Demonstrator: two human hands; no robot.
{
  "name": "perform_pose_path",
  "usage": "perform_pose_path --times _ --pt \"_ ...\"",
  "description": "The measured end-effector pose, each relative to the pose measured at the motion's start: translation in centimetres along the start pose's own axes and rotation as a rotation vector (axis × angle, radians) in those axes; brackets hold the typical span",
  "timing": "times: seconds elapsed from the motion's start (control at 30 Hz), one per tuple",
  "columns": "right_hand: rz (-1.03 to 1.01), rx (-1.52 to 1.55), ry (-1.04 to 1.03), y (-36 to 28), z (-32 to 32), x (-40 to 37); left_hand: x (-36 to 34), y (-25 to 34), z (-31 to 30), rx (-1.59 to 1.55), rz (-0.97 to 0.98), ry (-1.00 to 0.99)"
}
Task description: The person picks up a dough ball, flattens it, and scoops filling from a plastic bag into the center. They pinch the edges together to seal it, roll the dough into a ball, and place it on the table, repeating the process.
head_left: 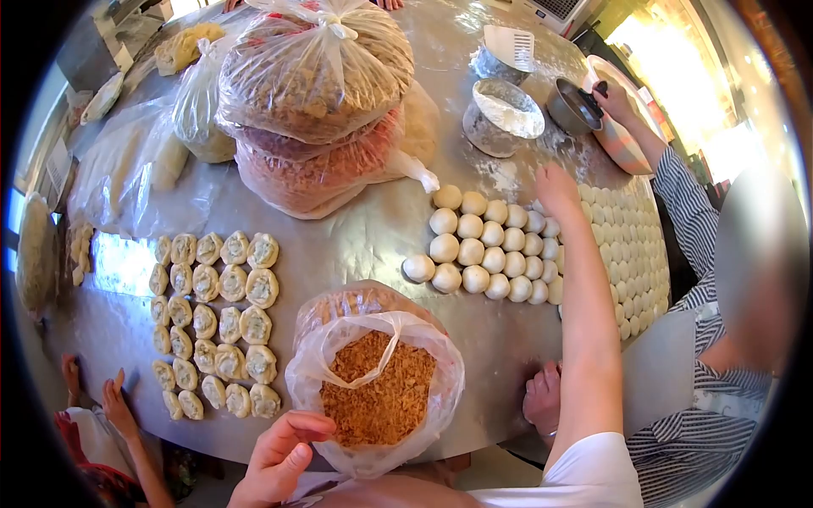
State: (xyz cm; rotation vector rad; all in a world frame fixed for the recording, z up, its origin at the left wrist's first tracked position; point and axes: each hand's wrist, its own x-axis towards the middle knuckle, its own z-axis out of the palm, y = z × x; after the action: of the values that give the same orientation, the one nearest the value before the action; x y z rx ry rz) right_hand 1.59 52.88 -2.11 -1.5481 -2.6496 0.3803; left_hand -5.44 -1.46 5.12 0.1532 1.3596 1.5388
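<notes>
Beside the near rim of an opened plastic bag (302, 370) is my left hand (284, 453), its thumb and fingers apart and nothing between them. Brown crumbly filling (385, 398) shows inside that bag. My right arm reaches across rows of round white dough balls (494, 233). At its end, my right hand (557, 190) is closed just above their far edge; whatever its curled fingers may hold is hidden. Rows of flattened dough pieces with pale filling on top (216, 326) lie on the metal table (360, 245) to my left.
Tied plastic bags (318, 72) are stacked at the back. A flour container (504, 118) and a white scraper (510, 48) stand back right. At right, a co-worker's hand (616, 103) grips a dark pan's (576, 107) handle. Another person's hands (118, 408) are at the left edge.
</notes>
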Motion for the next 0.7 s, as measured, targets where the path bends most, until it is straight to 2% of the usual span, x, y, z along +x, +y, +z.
perform_pose_path --times 0.07,0.17,0.3,0.33,0.4,0.5,0.6,0.7 --pt "-0.16 0.233 -0.005 0.8 0.9 1.6 0.2 -0.5 -0.7 -0.019 -0.003 0.0" --pt "0.279 0.739 -0.561 -3.2 0.5 1.3 0.7 -0.2 -0.8 -0.066 -0.025 0.006" --pt "0.452 0.804 -0.64 -3.8 1.4 3.3 1.6 1.1 -0.2 -0.103 -0.035 0.055" --pt "0.368 1.037 -0.571 -2.2 2.7 4.8 1.8 1.2 -0.1 -0.105 -0.041 0.075" --pt "0.369 0.646 -0.066 -0.5 2.6 7.6 2.2 0.6 -0.7 -0.1 -0.055 0.094" --pt "0.415 1.048 0.19 0.0 1.6 8.0 2.5 0.5 -1.0 -0.141 -0.048 0.118" --pt "0.19 1.086 0.166 1.4 1.9 7.9 2.4 0.5 -0.8 -0.151 -0.032 0.109" --pt "0.13 1.142 0.219 2.0 1.5 6.1 1.7 -0.1 -1.3 -0.113 0.023 0.084"
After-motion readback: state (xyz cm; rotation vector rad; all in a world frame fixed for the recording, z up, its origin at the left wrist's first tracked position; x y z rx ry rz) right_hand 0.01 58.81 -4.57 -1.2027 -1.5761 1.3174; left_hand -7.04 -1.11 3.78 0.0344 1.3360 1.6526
